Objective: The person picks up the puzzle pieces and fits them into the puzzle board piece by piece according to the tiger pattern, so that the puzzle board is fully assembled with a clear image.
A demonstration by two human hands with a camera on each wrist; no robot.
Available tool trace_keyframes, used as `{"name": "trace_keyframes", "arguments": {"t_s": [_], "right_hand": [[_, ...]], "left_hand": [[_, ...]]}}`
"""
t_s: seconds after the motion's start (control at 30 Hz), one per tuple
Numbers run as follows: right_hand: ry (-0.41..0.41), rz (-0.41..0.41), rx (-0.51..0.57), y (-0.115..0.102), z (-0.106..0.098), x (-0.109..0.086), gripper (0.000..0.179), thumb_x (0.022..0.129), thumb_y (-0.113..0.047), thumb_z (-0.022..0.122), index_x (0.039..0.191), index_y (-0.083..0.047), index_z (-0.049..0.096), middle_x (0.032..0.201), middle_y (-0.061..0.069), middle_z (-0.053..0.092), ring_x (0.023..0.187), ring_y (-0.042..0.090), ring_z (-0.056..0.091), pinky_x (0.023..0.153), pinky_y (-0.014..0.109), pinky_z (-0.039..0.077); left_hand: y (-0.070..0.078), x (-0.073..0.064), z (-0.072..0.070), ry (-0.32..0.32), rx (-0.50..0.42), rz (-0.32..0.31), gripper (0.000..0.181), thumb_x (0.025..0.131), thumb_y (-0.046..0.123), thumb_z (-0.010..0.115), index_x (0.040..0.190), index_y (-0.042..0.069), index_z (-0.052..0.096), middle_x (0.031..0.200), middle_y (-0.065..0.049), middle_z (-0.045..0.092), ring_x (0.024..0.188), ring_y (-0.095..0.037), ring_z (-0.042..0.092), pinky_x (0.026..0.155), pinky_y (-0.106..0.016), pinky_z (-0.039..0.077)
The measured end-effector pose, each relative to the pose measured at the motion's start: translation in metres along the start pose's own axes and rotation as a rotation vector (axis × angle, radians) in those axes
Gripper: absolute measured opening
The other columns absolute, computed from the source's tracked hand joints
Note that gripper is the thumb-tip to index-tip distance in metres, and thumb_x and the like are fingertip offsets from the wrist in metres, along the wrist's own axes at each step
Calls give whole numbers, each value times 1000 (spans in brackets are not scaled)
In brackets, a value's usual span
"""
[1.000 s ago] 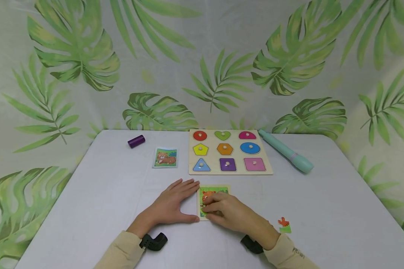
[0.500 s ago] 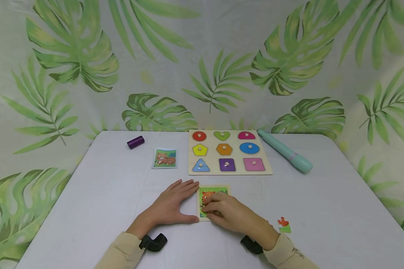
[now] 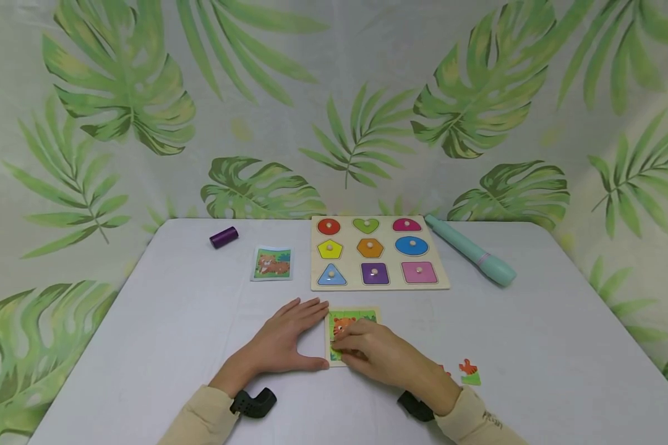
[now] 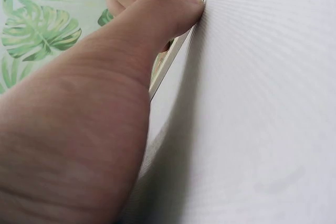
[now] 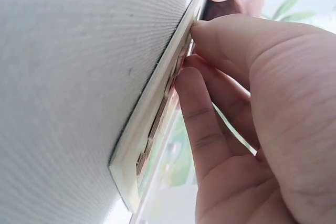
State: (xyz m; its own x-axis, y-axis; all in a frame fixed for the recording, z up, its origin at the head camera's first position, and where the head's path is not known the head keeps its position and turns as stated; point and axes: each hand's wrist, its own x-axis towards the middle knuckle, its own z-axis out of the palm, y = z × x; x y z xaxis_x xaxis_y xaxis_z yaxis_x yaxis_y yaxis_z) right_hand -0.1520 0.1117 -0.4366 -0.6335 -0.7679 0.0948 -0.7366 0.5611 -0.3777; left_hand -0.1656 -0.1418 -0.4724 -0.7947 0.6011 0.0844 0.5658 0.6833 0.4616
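Observation:
A small wooden jigsaw puzzle (image 3: 353, 314) with an orange tiger on green lies near the front middle of the table. My left hand (image 3: 286, 337) lies spread along its left side, fingertips at the upper left corner and thumb at the lower left. Over the puzzle's lower part, my right hand (image 3: 370, 349) bends its fingers down and pinches a puzzle piece, mostly hidden by the fingertips. In the right wrist view, the right thumb (image 5: 210, 30) is at the frame's near edge and the fingers (image 5: 194, 85) touch the pieces. A loose orange and green puzzle piece (image 3: 470, 372) lies beside the right wrist.
Behind the hands lies a knobbed shape board (image 3: 436, 285). A tiger picture card (image 3: 273, 264) and a purple cylinder (image 3: 224, 237) are to its left, a mint-green tapered stick (image 3: 470, 250) to its right. Another orange piece (image 3: 445, 370) peeks out behind the right forearm.
The right hand's fingers shift slightly over the puzzle. A bit of another orange piece shows more clearly by the right forearm. The left hand stays in place.

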Motion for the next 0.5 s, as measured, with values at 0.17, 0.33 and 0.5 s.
{"name": "trace_keyframes", "arguments": {"t_s": [0.17,0.33,0.5], "right_hand": [[10,-1,16,-1,-2,0,23,97,-22,73,119,-16,78,121,-7,72,115,8,63,101,28,56],[60,0,22,0,-3,-2,22,96,-23,74,117,-18,78,117,-8,73,109,7,65,96,28,59],[97,6,33,1,-8,-3,21,96,-23,76,116,-18,78,117,-8,74,110,9,67,96,32,60]], "left_hand": [[0,0,0,3,0,2,99,83,69,72,159,14,41,165,2,39,157,-18,27,132,-44,13],[1,-1,0,0,-7,2,99,83,70,71,159,14,41,165,2,39,157,-17,26,132,-43,13],[1,-1,0,-9,-6,-8,99,83,70,71,159,15,41,165,3,38,157,-16,26,132,-43,12]]}}
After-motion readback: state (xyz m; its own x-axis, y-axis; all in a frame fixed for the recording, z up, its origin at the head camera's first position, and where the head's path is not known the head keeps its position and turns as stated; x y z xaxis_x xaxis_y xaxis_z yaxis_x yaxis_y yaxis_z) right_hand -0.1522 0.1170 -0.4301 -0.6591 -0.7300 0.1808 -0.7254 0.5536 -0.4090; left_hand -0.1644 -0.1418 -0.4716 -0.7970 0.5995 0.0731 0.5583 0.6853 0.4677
